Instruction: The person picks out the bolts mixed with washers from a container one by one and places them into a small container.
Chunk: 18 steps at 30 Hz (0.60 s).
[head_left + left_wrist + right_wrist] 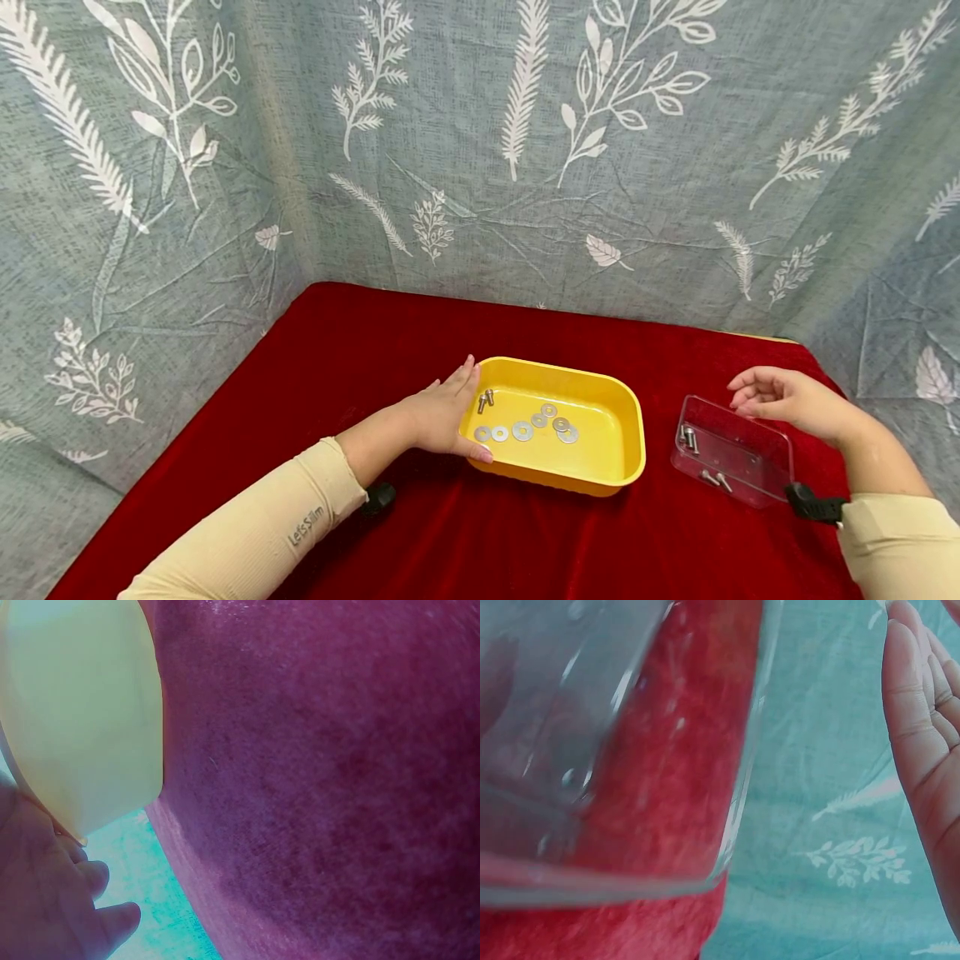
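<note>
My left hand (446, 421) rests against the left end of a yellow tray (633, 442), fingers straight along its outside and thumb over the near rim. Two bolts (486, 400) lie in the tray's far left part, with several flat washers (522, 431) spread over its floor. In the left wrist view, the tray's pale side wall (90, 712) stands beside the fingers. My right hand (798, 404) hovers above the far right rim of a clear plastic box (750, 462), fingers loosely bent, nothing visible in them. Several bolts (690, 439) lie inside that box.
Red velvet cloth (360, 342) covers the table under both containers. Behind it hangs a grey-green curtain (465, 208) with white leaf prints. The clear box stands to the right of the tray, with a strip of cloth between them.
</note>
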Each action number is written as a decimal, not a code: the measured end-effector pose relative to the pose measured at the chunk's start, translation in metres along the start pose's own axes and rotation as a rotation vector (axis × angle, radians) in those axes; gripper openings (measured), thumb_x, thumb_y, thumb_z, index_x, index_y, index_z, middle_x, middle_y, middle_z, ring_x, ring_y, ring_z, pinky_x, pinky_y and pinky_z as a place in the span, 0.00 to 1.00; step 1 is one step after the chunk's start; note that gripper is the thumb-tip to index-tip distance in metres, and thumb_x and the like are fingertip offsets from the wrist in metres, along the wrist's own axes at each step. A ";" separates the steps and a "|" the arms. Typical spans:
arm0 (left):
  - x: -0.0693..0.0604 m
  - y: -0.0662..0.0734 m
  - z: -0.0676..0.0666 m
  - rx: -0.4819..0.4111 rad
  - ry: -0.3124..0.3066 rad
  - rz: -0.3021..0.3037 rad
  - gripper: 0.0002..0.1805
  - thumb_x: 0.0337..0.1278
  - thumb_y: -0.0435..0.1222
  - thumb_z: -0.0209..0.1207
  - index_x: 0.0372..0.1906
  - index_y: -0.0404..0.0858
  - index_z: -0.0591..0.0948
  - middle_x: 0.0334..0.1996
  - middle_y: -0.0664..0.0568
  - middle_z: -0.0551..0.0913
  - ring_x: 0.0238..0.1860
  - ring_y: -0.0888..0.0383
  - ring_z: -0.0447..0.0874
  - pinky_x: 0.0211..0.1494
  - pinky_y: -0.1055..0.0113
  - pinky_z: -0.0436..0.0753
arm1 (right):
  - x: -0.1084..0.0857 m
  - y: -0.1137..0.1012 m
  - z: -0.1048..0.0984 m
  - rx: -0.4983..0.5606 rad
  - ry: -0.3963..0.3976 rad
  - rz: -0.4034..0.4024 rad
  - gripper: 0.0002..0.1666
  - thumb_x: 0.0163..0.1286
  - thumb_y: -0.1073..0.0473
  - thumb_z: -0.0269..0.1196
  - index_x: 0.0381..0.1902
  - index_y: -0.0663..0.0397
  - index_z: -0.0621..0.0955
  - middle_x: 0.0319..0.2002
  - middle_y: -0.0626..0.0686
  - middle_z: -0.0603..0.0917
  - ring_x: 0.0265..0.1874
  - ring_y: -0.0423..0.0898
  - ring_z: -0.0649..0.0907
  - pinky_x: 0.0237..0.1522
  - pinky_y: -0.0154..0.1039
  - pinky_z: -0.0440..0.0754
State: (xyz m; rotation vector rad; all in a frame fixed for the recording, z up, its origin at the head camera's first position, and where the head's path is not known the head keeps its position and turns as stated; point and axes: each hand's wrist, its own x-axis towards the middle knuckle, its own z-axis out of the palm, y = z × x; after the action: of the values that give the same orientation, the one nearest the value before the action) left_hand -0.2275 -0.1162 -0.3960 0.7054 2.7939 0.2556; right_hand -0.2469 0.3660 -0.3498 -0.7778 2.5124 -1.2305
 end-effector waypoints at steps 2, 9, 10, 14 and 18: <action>0.000 0.000 0.000 0.000 0.000 -0.001 0.70 0.31 0.73 0.55 0.71 0.33 0.38 0.72 0.43 0.32 0.71 0.54 0.33 0.68 0.50 0.51 | 0.004 -0.004 0.000 -0.013 0.002 -0.009 0.12 0.61 0.71 0.59 0.43 0.66 0.74 0.34 0.48 0.82 0.34 0.40 0.82 0.35 0.33 0.81; -0.001 0.000 0.000 -0.007 0.001 0.001 0.70 0.30 0.73 0.55 0.71 0.33 0.38 0.72 0.43 0.32 0.71 0.54 0.33 0.69 0.51 0.50 | 0.023 -0.018 0.003 -0.040 0.002 -0.026 0.14 0.60 0.70 0.61 0.43 0.69 0.74 0.34 0.47 0.83 0.34 0.41 0.82 0.35 0.32 0.80; -0.001 0.000 0.000 -0.005 0.000 0.001 0.71 0.30 0.73 0.55 0.71 0.33 0.38 0.72 0.43 0.32 0.71 0.55 0.33 0.69 0.51 0.50 | 0.026 -0.021 0.004 -0.043 0.001 -0.020 0.14 0.60 0.70 0.61 0.44 0.70 0.73 0.34 0.47 0.82 0.34 0.41 0.82 0.35 0.32 0.80; -0.001 0.000 0.001 0.003 0.000 0.002 0.71 0.29 0.74 0.54 0.71 0.33 0.38 0.72 0.43 0.32 0.71 0.55 0.33 0.69 0.51 0.50 | 0.039 -0.031 0.007 -0.064 -0.006 -0.008 0.15 0.61 0.67 0.61 0.45 0.70 0.73 0.35 0.49 0.82 0.35 0.42 0.82 0.36 0.32 0.80; -0.001 0.000 0.000 0.004 -0.003 0.003 0.71 0.29 0.74 0.54 0.71 0.33 0.38 0.71 0.44 0.31 0.71 0.55 0.33 0.69 0.51 0.50 | 0.052 -0.040 0.011 -0.060 -0.035 -0.022 0.16 0.61 0.67 0.61 0.45 0.70 0.73 0.35 0.52 0.82 0.35 0.41 0.82 0.37 0.32 0.80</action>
State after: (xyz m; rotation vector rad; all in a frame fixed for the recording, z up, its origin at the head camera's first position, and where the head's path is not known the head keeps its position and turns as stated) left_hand -0.2263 -0.1169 -0.3958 0.7103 2.7919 0.2490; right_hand -0.2715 0.3096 -0.3242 -0.8356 2.5291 -1.1435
